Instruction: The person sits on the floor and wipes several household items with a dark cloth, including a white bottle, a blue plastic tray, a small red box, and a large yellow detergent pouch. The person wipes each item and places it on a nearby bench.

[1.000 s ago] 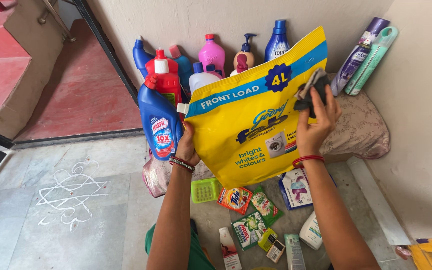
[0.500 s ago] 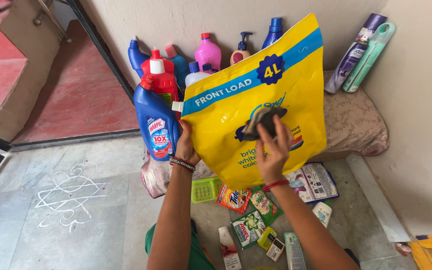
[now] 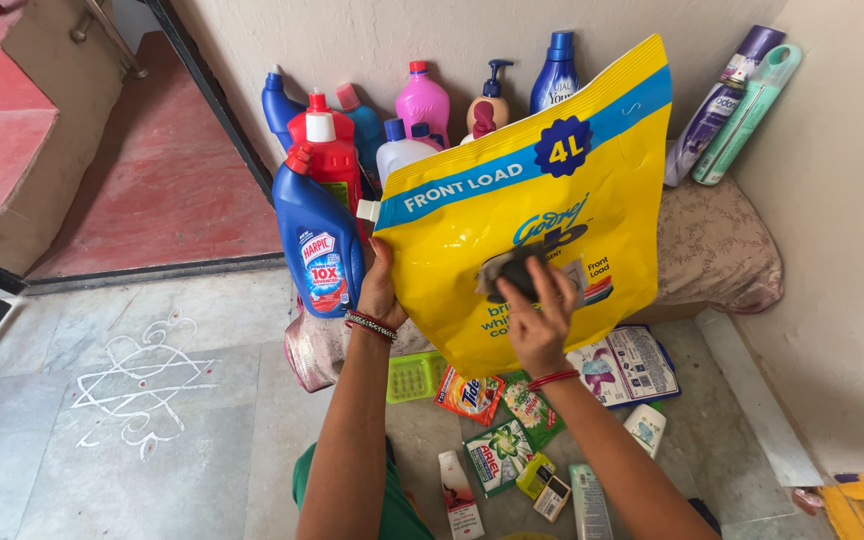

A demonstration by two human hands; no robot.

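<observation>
In the head view, a large yellow plastic pouch with a blue band (image 3: pixel 512 200) is held upright above the grey stone floor (image 3: pixel 152 440), gripped at its left edge by the left hand (image 3: pixel 380 290). A dark grey crumpled cloth (image 3: pixel 514 272) is pressed against the pouch's front by the right hand (image 3: pixel 535 320), fingers closed over it. Behind the pouch, a blue angled-neck bottle (image 3: pixel 318 240) stands near the wall.

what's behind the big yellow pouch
Bottles stand behind the yellow pouch: a pink bottle, a pump bottle, a blue bottle. Their lower parts are covered.
</observation>
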